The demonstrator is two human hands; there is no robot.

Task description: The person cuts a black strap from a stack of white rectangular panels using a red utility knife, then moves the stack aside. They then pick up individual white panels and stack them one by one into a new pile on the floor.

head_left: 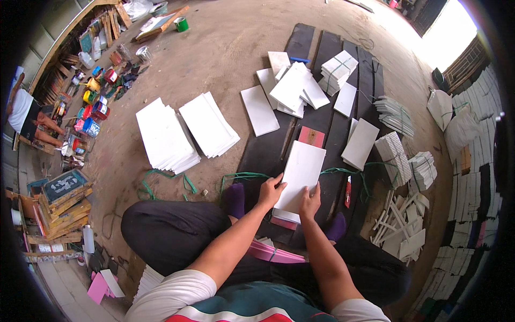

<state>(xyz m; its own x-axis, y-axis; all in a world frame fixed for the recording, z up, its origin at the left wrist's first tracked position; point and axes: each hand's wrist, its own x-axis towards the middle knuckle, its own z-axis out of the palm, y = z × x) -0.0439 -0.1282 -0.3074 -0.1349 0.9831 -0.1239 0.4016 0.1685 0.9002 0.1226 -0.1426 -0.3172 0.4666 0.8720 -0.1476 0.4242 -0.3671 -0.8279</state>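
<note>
A stack of white rectangular sheets (301,170) lies in front of me, between my knees. My left hand (272,192) grips its left edge, and my right hand (309,202) holds its lower right side, thumb on top. Under the stack, a pink board (311,136) sticks out at the far and near ends. Green twine (248,175) emerges on both sides of the stack; whether it passes underneath is hidden. Close to my right hand, a red tool like a utility knife (348,192) rests on the dark planks (259,155).
Two large white sheet stacks (165,134) lie left, with loose white pieces (292,88) ahead. Tied bundles (339,70) and white offcuts (402,222) stand right. Pink strips (273,253) lie near my lap. Paint cans (100,109) and a person (32,115) are far left.
</note>
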